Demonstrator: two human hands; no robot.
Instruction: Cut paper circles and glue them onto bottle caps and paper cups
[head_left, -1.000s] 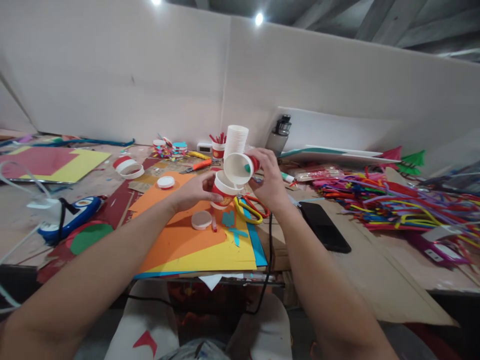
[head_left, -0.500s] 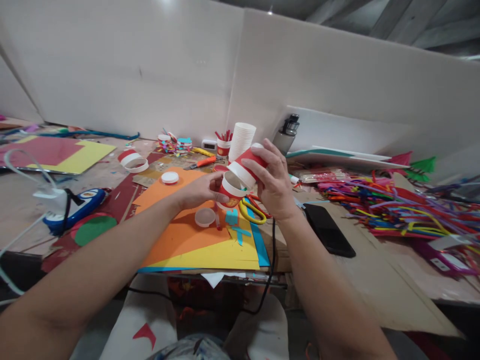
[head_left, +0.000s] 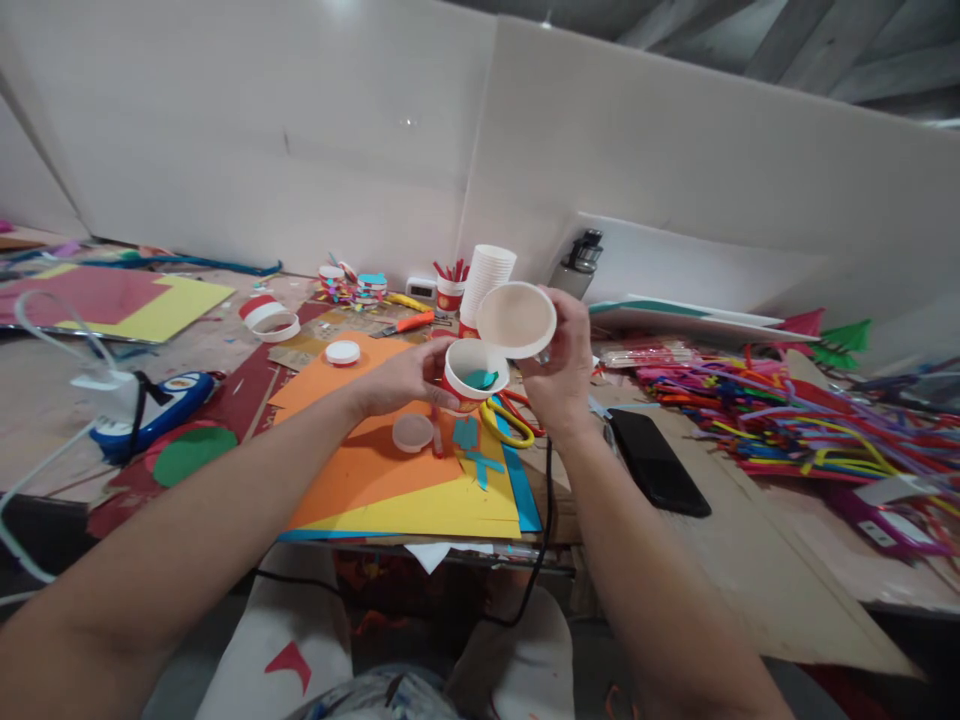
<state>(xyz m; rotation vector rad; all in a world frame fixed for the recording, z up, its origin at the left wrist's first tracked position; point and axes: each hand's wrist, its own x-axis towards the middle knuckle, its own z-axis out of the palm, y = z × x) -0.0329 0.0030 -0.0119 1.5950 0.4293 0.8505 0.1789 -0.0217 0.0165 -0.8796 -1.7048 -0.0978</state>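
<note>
The left hand (head_left: 394, 380) holds a red paper cup (head_left: 466, 375) upright above the orange sheet (head_left: 360, 460) on the bench (head_left: 757, 560), teal scraps inside; beyond, the right hand (head_left: 562, 365) grips a second cup (head_left: 516, 320) tilted mouth-forward; the emptying step looks finished; next calls for setting one cup down.

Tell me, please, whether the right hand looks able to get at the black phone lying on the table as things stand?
Probably yes, though not freely: the black phone lies bare on the table just right of the right hand, with nothing between them, but that hand's grip is full with a white cup.
</note>
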